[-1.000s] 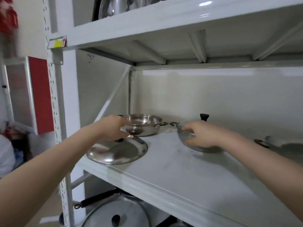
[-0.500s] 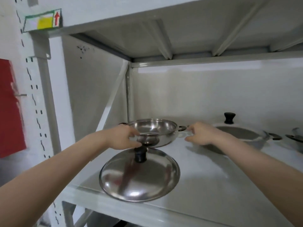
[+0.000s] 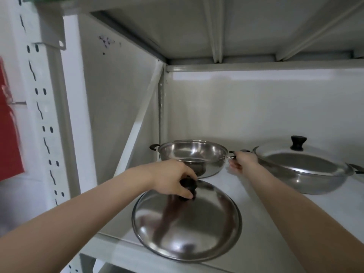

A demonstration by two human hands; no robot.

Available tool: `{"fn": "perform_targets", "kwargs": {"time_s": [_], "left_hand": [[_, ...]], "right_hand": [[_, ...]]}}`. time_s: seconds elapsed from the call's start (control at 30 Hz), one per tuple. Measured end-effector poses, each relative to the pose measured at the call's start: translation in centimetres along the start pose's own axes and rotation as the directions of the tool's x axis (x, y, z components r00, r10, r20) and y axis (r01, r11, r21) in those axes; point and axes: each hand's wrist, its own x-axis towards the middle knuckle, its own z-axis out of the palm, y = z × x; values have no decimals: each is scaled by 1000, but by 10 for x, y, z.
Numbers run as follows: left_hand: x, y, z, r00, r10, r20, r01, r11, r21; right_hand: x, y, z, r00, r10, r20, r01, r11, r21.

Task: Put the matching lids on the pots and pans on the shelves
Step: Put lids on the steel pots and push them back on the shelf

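Note:
A steel lid (image 3: 187,223) with a black knob lies near the front of the white shelf (image 3: 266,223). My left hand (image 3: 173,181) is closed around that knob. Behind it stands an open, uncovered steel pot (image 3: 194,154) with two small black handles. My right hand (image 3: 243,161) grips the pot's right handle. To the right sits a wider pan (image 3: 303,174) covered by a lid with a black knob (image 3: 298,142).
The underside of the upper shelf (image 3: 236,26) hangs low over the pots. A perforated white upright (image 3: 45,115) and a diagonal brace (image 3: 137,123) stand at the left. Something red (image 3: 9,125) hangs outside the rack on the left.
My left hand has dropped from the pot's left rim onto the loose lid's knob and closed on it. My right hand has taken the pot's right handle. The view moved closer.

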Motion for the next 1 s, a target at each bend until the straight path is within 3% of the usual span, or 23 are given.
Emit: {"fn": "perform_targets", "kwargs": {"time_s": [0.17, 0.4, 0.57, 0.77, 0.9, 1.0], "left_hand": [[1, 5, 1, 999, 41, -9, -41, 999, 21], [-10, 8, -7, 999, 43, -19, -41, 996, 80], [-33, 18, -47, 998, -13, -59, 17, 997, 80], [-42, 31, -105, 955, -63, -289, 78, 996, 41], [-15, 27, -119, 876, -27, -481, 94, 989, 116], [21, 12, -116, 846, -15, -533, 128, 976, 175]], "right_hand": [[9, 0, 4, 1000, 30, -8, -29, 992, 120], [12, 0, 5, 1000, -7, -4, 7, 996, 88], [16, 5, 4, 1000, -5, 24, 2, 996, 93], [-4, -4, 3, 985, -60, 160, 15, 963, 269], [10, 1, 4, 994, -31, 102, 16, 989, 150], [16, 3, 7, 996, -41, 80, 31, 991, 130]]}}
